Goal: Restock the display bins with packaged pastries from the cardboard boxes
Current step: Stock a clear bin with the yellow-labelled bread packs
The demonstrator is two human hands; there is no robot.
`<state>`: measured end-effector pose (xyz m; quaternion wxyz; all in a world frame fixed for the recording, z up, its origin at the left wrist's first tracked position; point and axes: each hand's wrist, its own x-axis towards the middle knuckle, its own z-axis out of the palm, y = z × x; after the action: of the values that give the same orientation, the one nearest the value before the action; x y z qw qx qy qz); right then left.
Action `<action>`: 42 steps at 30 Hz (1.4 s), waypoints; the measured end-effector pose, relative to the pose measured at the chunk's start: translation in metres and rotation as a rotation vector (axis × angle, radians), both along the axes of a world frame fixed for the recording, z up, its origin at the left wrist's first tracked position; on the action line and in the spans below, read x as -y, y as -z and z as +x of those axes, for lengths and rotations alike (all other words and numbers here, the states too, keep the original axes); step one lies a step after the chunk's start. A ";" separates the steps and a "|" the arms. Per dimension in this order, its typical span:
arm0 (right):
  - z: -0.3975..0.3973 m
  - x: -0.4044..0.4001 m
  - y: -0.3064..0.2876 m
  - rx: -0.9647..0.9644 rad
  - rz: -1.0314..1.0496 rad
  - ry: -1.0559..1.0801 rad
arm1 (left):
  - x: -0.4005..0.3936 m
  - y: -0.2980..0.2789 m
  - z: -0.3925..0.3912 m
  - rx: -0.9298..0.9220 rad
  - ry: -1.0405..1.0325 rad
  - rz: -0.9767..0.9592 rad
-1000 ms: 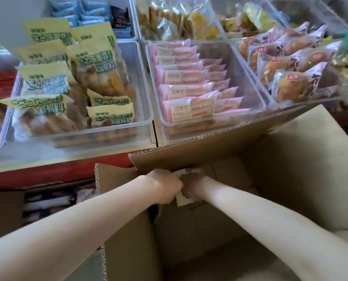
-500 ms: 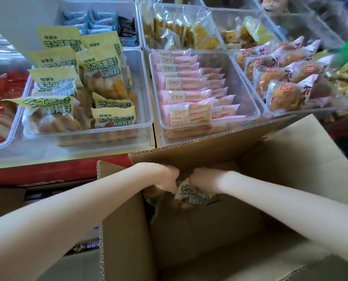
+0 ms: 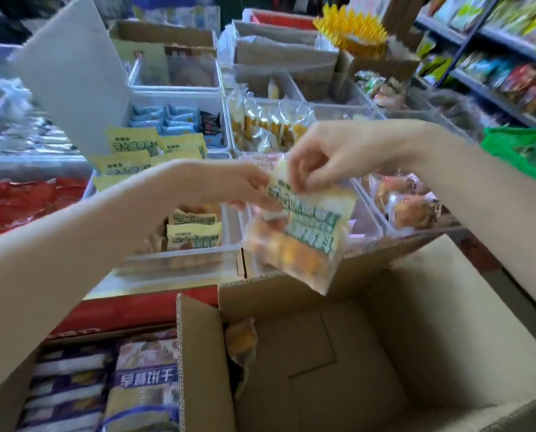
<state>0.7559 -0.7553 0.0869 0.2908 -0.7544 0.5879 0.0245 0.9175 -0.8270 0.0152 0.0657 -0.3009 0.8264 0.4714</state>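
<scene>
A clear pastry packet with a yellow-and-green label hangs above the open cardboard box. My right hand pinches its top edge. My left hand grips the same top edge from the left side. Both hands are raised over the front rim of the display bins. The clear bin just behind my left hand holds matching yellow-labelled packets. One more packet lies against the box's left inner wall.
Clear bins hold blue packets, yellow sticks and round buns. Red packets lie at left. A second box with purple bags sits lower left. Shelves line the right; a white board leans at back.
Both hands have come up out of the cardboard box with a yellow-labelled packet and now hold it above the box's rim. The view has tilted upward.
</scene>
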 end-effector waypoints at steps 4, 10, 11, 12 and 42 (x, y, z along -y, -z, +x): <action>0.023 0.045 0.009 -0.009 -0.397 0.167 | 0.035 -0.006 0.037 -0.323 -0.377 -0.026; 0.074 0.116 0.066 -0.041 -0.707 0.351 | 0.073 0.033 0.070 -0.419 -0.753 -0.168; 0.082 0.125 0.074 -0.071 -0.688 0.371 | 0.079 0.041 0.074 -0.415 -0.780 -0.158; 0.090 0.133 0.082 -0.090 -0.665 0.381 | 0.085 0.051 0.078 -0.395 -0.802 -0.160; 0.065 0.071 0.113 0.441 -0.064 0.355 | 0.002 0.101 0.066 -0.531 -0.357 -0.795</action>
<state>0.8209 -0.8266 -0.0259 0.3875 -0.6355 0.6340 -0.2098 0.9838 -0.8295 -0.0855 -0.3475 -0.3092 0.8657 0.1847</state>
